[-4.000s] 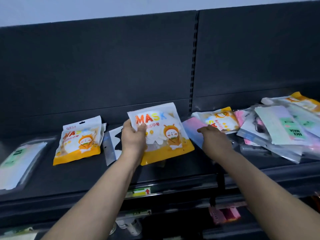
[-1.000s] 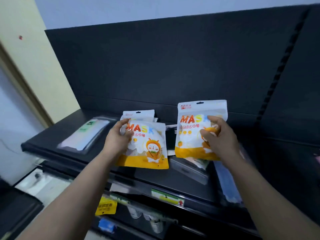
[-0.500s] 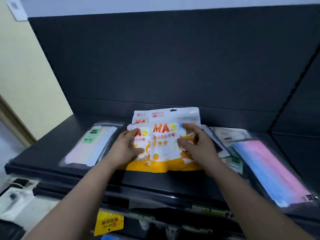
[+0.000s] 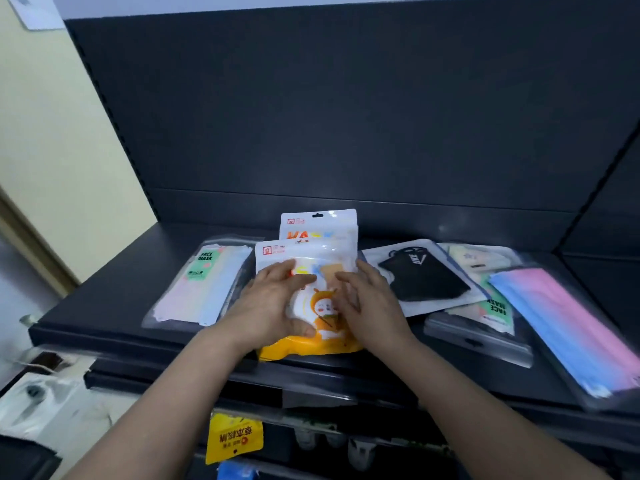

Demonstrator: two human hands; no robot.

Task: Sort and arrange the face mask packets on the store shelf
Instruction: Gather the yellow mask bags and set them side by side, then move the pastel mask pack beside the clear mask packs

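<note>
We're in a shop: a dark metal display shelf (image 4: 104,327) with tall back panel (image 4: 346,116), sealed face mask packets (image 4: 202,282) laid out, yellow tag (image 4: 234,438) hanging below.

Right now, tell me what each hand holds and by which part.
Nothing is gripped. Left hand and right hand press flat on the front face of the top orange mask packet, which lies on the shelf.

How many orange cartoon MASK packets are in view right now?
2. The front packet lies under the left hand and right hand; the rear packet sticks out behind it. More may be hidden in that stack.
</note>
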